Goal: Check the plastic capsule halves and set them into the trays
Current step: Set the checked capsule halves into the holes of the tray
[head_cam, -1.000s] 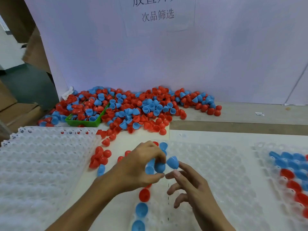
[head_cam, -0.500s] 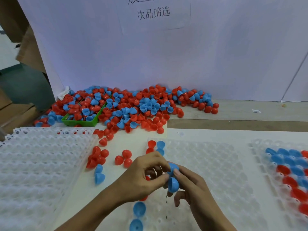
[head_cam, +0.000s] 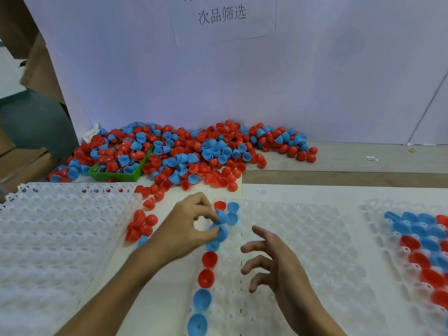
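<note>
Between thumb and fingertips, the left hand pinches blue capsule halves; beside it, the right hand hovers loose-fingered.

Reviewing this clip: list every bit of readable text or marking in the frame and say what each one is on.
"次品筛选": printed on the white paper sheet fixed to the white backdrop.
A larger line above it on the same sheet is cut off by the frame's top edge; unreadable.
Small scrap on the wooden ledge: too small to read.
No markings visible on the capsule halves or trays.
</note>
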